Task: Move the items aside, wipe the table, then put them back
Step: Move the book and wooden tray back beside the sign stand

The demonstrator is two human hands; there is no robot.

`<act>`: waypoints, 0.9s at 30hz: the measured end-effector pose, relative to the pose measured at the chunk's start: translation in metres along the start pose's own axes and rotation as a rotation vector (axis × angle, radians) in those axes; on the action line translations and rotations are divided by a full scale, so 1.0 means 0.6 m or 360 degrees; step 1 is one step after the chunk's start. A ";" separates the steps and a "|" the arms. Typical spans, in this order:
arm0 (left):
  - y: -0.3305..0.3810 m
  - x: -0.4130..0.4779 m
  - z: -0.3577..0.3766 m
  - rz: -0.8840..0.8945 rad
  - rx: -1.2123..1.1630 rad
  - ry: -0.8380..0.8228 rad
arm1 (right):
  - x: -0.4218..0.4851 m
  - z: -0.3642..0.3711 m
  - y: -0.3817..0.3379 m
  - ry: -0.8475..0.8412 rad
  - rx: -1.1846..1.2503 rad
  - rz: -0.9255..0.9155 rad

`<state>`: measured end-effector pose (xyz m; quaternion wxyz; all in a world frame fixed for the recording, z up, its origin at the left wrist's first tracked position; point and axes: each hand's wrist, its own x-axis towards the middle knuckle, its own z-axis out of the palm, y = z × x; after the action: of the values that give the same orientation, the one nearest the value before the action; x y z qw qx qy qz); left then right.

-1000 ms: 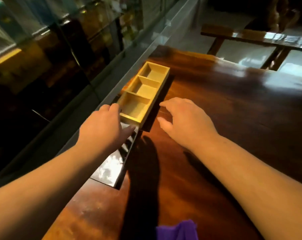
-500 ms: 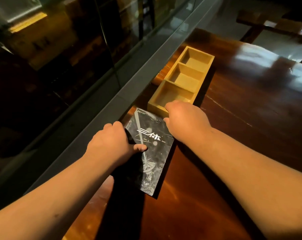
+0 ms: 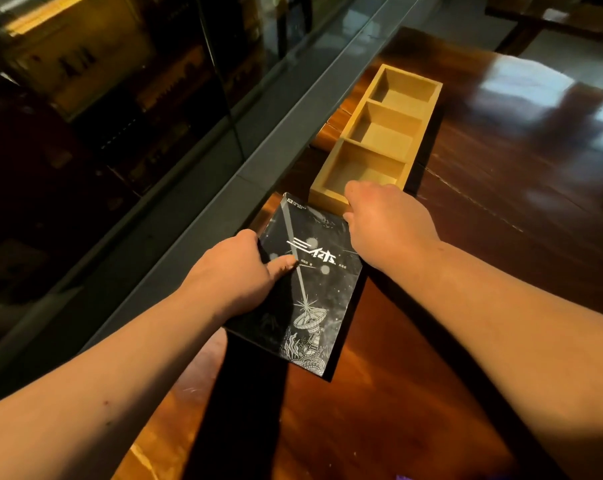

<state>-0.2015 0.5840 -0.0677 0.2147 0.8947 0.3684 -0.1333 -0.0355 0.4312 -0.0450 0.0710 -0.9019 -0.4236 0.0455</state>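
Note:
A black book [image 3: 308, 289] with white cover art lies flat on the dark wooden table [image 3: 500, 220], near its left edge. My left hand [image 3: 237, 271] grips the book's left side, thumb on the cover. Just beyond the book stands a light wooden tray [image 3: 419, 133] with three empty compartments. My right hand [image 3: 386, 220] rests at the tray's near end and the book's far right corner, fingers curled down; what they hold is hidden.
A grey metal rail [image 3: 258, 140] and dark glass panels run along the table's left edge. A scrap of purple cloth [image 3: 405, 477] shows at the bottom edge. Another wooden table [image 3: 552, 15] stands beyond, across a pale floor.
One second ago both hands hovered by the tray's near end. My left hand has since closed on the book and my right hand has settled at the tray's near end. The view has shifted.

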 end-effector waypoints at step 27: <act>0.507 -0.062 0.030 0.0143 -0.0897 0.0096 | -0.519 -0.163 0.397 0.0030 0.0048 0.0329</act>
<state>-0.0107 0.3596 0.0183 0.4496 0.8186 0.3572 0.0108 -0.0392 0.0321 0.0187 0.0836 -0.9400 -0.3269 0.0505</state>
